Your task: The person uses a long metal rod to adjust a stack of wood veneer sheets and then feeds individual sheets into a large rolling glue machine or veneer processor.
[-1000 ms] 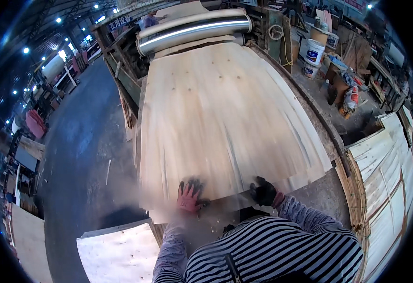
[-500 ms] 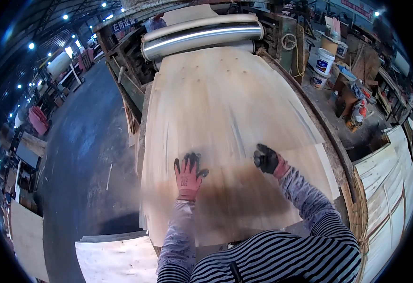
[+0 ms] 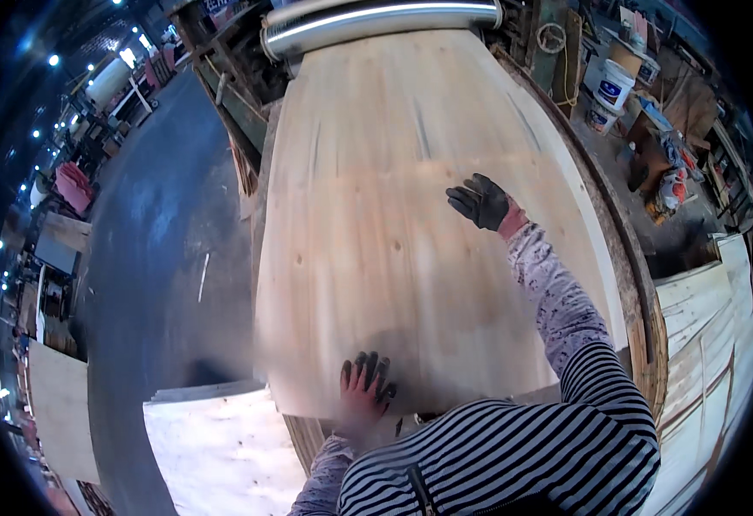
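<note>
Both hands wear black and pink gloves. My left hand (image 3: 364,387) is on the pale wood veneer sheet (image 3: 376,267) by its near edge, fingers spread, its wrist slightly blurred. My right hand (image 3: 481,202) is farther up and to the right, palm down on or just above the wood, fingers extended and holding nothing. A faint cross seam runs above this hand, where the sheet meets or overlaps another veneer sheet (image 3: 402,95) that reaches a shiny metal roller (image 3: 381,27) at the top of the view.
Stacked veneer lies at lower left (image 3: 213,447) and right (image 3: 699,370). A rusty rail (image 3: 619,241) runs along the bed's right side. White buckets (image 3: 611,84) and clutter stand beyond. A dark floor aisle (image 3: 153,232) runs along the left, with machinery and boards beside it.
The seam between the sheets has moved up toward the roller. My right hand has moved forward and its fingers have straightened; my left hand went forward, then back to the near edge.
</note>
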### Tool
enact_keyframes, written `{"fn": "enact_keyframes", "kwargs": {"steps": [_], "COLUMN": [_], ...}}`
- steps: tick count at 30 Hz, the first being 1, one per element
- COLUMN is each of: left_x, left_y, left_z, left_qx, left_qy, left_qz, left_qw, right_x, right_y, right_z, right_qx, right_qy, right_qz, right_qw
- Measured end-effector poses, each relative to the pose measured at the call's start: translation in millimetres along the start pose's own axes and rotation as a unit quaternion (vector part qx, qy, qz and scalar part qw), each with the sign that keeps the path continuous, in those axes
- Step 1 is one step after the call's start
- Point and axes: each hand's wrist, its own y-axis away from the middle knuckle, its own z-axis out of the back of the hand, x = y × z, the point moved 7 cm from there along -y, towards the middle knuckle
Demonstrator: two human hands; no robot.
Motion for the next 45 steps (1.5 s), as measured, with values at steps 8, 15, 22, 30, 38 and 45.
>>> {"fn": "enact_keyframes", "kwargs": {"steps": [8,15,22,30,38,45], "left_x": [37.2,53.8,12.4,9.5,9.5,14.4], "left_y": [-26.5,-78.4,-39.1,-80.4,-195.9,-200.4], "left_z": [-51.3,-35.5,-41.2,18.1,60.7,34.6], "left_qx": [0.014,-0.014,0.13,-0.013,-0.081,-0.042], "left_qy": [-0.06,-0.078,-0.179,-0.221,-0.216,-0.195], "left_qz": [0.075,0.026,-0.074,-0.2,-0.209,-0.18], "left_qw": [0.995,0.997,0.972,0.954,0.95,0.963], "right_x": [-99.0,-195.8,-207.2,-156.2,-63.9,-70.1], "right_y": [207.9,314.1,287.8,224.3,136.0,131.8], "right_z": [8.0,36.3,56.3,35.9,17.0,51.6], "right_qx": [0.032,0.017,-0.103,-0.031,0.046,-0.052], "right_qy": [0.064,-0.052,-0.113,-0.018,0.011,0.069], "right_qz": [-0.066,-0.235,-0.221,-0.09,-0.032,-0.064], "right_qw": [0.995,0.97,0.963,0.995,0.998,0.994]}}
